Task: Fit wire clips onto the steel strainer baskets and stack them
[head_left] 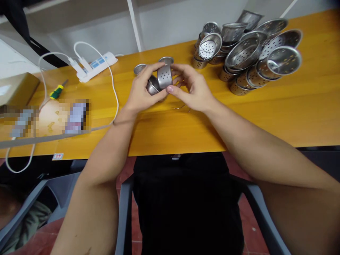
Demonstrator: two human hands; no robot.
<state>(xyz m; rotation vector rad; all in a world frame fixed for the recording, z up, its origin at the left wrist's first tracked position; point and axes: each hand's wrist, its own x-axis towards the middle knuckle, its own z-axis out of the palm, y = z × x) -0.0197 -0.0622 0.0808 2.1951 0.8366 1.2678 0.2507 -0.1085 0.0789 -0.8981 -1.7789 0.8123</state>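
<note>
Over the table, both my hands are around a small perforated metal cup (165, 76) that lies tilted. My left hand (142, 88) grips it from the left, with fingertips at its top and the thumb low. From the right, my right hand (192, 86) has its thumb at the cup's lower edge and its other fingers curled behind. Right beneath the cup is a shiny rounded metal piece (153, 85), partly covered by my left hand. Just beyond my fingers stand two more metal cups, one at the left (138, 68) and one behind (166, 60). A thin bent wire (180, 106) lies below my right hand.
Several perforated metal cups and strainers (243, 53) are stacked at the back right. Leftward lie a white power strip (98, 66) with cables, a green-yellow screwdriver (57, 91) and a cardboard box (20, 90). A person's sleeve (33, 223) shows at lower left.
</note>
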